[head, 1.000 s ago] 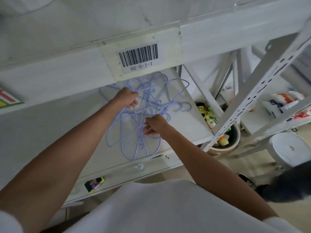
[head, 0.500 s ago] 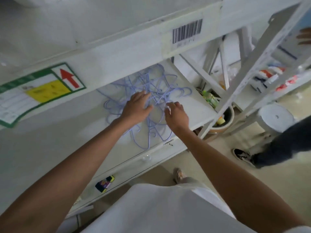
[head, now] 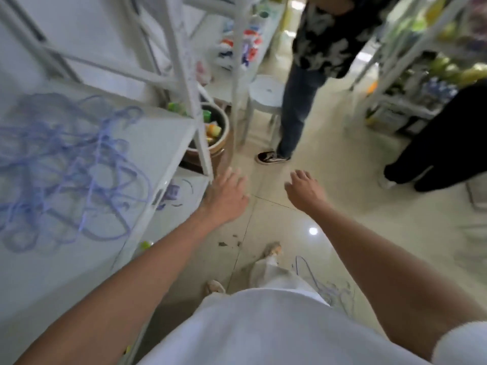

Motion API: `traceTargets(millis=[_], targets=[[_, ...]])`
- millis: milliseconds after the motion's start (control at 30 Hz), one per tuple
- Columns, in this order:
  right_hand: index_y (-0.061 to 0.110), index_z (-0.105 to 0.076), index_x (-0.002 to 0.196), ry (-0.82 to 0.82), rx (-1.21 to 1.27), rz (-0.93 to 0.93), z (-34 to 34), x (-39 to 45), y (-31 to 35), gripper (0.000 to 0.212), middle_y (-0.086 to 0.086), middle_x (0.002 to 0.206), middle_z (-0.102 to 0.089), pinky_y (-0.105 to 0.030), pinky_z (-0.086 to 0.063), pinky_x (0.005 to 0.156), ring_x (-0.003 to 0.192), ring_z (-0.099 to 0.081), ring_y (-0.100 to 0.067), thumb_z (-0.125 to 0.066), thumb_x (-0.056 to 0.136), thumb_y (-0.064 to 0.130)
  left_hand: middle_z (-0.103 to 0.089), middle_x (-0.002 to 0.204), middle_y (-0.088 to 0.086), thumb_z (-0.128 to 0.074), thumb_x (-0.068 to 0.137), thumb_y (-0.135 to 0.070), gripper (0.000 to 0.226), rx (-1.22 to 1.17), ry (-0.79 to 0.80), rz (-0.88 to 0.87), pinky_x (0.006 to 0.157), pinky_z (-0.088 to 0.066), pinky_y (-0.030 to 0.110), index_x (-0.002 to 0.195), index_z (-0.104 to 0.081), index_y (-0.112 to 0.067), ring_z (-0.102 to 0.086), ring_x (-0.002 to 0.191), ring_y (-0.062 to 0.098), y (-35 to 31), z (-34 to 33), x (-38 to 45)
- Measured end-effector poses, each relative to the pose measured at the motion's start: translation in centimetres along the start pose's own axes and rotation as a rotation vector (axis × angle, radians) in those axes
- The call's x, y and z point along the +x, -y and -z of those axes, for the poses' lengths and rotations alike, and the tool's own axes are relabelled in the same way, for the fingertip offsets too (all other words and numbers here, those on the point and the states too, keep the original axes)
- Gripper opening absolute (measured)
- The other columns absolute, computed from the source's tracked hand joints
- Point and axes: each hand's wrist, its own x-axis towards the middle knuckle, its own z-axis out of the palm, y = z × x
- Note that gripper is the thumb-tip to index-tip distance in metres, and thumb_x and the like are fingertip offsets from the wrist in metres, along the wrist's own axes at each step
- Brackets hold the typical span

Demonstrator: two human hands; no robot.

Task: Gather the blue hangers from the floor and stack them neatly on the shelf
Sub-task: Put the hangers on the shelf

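Observation:
A tangled pile of blue wire hangers (head: 66, 167) lies on the white shelf (head: 163, 138) at the left, blurred by motion. More blue hangers (head: 326, 288) lie on the tiled floor by my right leg, partly hidden by my white shirt. My left hand (head: 226, 196) hangs open past the shelf's front corner, over the floor, holding nothing. To its right, also over the floor, my right hand (head: 303, 188) is empty with its fingers apart. Neither hand touches a hanger.
A white upright post (head: 189, 83) stands at the shelf corner, with a brown pot (head: 218, 143) of small items behind it. A white stool (head: 266, 93) and two standing people (head: 303, 101) fill the aisle ahead. Another rack (head: 411, 75) stands at the right.
Both hands have let go of the hanger pile and pulled back off the shelf. My view has swung right and down, toward the aisle floor.

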Motion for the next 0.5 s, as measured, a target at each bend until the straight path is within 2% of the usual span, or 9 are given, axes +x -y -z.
traceTargets(millis=[133,267,367,500], targets=[[0.003,-0.053,0.135,0.033,0.123,-0.252,-2.0,-5.4,-9.5,0.042,-0.017,0.142,-0.053,-0.045,-0.044,0.106,0.131,-0.047,-0.037,-0.036,0.108,0.031,-0.027,0.169,0.009,-0.04,0.102,-0.046,0.062,0.096,0.238,-0.166,0.124,-0.023,0.049,0.155,-0.038,-0.015,-0.02,0.156,0.03,-7.7,-4.5,2.7],[0.002,-0.054,0.131,0.063,0.287,-0.485,-5.7,-11.9,-17.1,0.044,-0.016,0.137,-0.054,-0.047,-0.047,0.103,0.128,-0.049,-0.036,-0.032,0.11,0.032,-0.036,0.163,0.013,-0.036,0.104,-0.046,0.058,0.249,0.435,-0.339,0.121,-0.029,0.049,0.15,-0.045,-0.012,-0.027,0.153,0.03,-15.7,-8.0,6.2],[-0.003,-0.056,0.128,0.119,0.476,-0.689,-9.9,-16.2,-22.0,0.041,-0.022,0.133,-0.056,-0.044,-0.046,0.103,0.126,-0.051,-0.035,-0.034,0.108,0.026,-0.049,0.152,0.014,-0.034,0.105,-0.045,0.055,0.302,0.524,-0.422,0.115,-0.037,0.048,0.145,-0.049,-0.011,-0.04,0.143,0.03,-21.8,-10.0,8.3],[-0.005,-0.06,0.129,0.134,0.705,-0.948,-14.5,-21.1,-25.6,0.043,-0.027,0.134,-0.059,-0.041,-0.046,0.102,0.125,-0.056,-0.038,-0.035,0.109,0.024,-0.049,0.151,0.016,-0.034,0.107,-0.041,0.052,0.364,0.624,-0.564,0.113,-0.04,0.045,0.147,-0.047,-0.011,-0.044,0.139,0.033,-29.0,-12.5,10.2]])
